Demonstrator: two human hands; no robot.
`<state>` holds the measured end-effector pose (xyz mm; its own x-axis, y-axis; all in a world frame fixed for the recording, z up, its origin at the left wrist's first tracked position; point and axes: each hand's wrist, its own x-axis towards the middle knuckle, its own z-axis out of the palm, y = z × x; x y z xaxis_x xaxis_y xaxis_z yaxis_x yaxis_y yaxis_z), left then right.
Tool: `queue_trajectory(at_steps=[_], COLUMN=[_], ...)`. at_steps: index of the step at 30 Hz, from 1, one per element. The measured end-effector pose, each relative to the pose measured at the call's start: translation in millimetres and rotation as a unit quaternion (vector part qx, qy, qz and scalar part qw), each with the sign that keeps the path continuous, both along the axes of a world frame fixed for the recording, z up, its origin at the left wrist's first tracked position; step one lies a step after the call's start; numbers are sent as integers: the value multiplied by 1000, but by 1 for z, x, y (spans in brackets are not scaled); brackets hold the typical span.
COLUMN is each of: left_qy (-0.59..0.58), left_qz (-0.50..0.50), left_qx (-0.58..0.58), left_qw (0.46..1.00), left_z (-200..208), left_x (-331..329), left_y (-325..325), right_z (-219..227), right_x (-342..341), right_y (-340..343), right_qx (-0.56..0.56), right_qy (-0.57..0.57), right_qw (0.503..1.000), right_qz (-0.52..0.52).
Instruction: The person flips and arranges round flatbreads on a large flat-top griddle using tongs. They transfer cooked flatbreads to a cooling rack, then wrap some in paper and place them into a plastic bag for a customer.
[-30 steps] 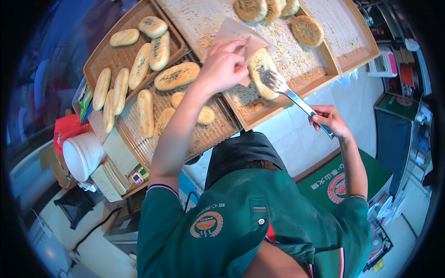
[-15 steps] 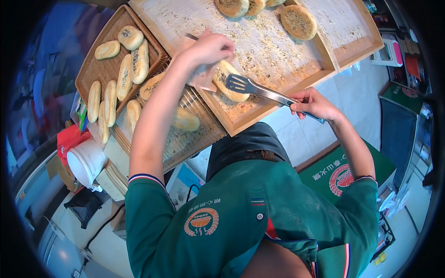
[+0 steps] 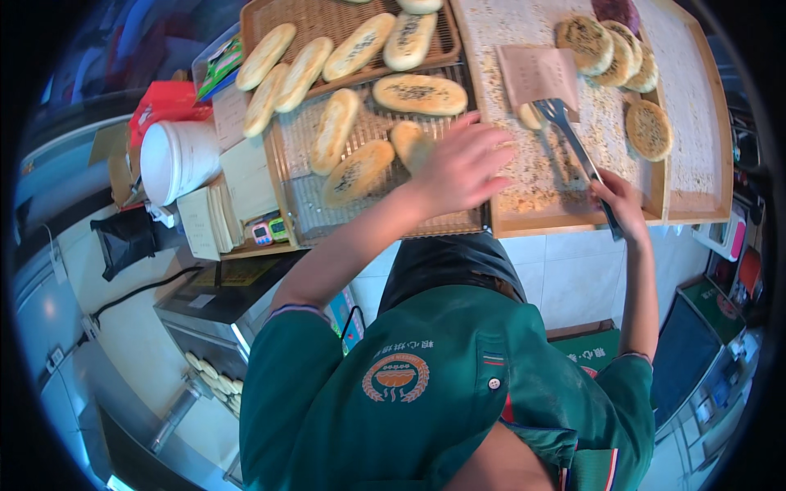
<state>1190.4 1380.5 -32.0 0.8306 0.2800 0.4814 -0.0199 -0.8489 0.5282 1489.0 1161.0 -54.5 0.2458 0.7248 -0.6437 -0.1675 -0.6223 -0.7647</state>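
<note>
A white bucket (image 3: 176, 164) stands at the left, a red bag (image 3: 168, 102) just behind it; beside that lies a green packet (image 3: 219, 69), its print too small to make out; a stack of pale cards (image 3: 201, 221) bears faint marks that cannot be read, and pink and green timers (image 3: 262, 233) sit near it; a brown wicker tray (image 3: 315, 18) carries long breads (image 3: 360, 45), some sprinkled with dark seeds, and the ribbed tray (image 3: 303, 196) below it carries more; over the ribbed tray's right part hangs the left hand (image 3: 467, 164), blurred, fingers spread and gripping nothing; a green shirt (image 3: 450, 352) shows an orange emblem (image 3: 395, 378) on the chest with a line of white characters above it.

Right of the left hand, a brown paper bag (image 3: 536, 74) with faint printing lies on the wooden tray (image 3: 532, 184); the end of a bread (image 3: 530, 117) shows at its lower edge; the slotted head of a metal utensil (image 3: 577, 143) overlaps that edge, though contact cannot be told; the right hand (image 3: 620, 200) grasps the utensil's handle; farther right lie round seeded breads (image 3: 585, 47), three overlapping and one apart; below, a green box (image 3: 602, 348) carries white characters, partly hidden by the shirt.
</note>
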Motion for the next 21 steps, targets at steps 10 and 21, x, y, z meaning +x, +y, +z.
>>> queue_trajectory(at_steps=[10, 21], left_qy=[145, 242], left_qz=[566, 482], left_qx=[-82, 70], left_qw=[808, 839], left_z=[-75, -137], left_x=[-359, -326], left_y=[263, 352], right_z=[54, 77], right_x=[-192, -221], right_y=[-37, 6], right_qx=[4, -11], right_qy=[35, 18], right_qw=[999, 999], right_qz=[35, 30])
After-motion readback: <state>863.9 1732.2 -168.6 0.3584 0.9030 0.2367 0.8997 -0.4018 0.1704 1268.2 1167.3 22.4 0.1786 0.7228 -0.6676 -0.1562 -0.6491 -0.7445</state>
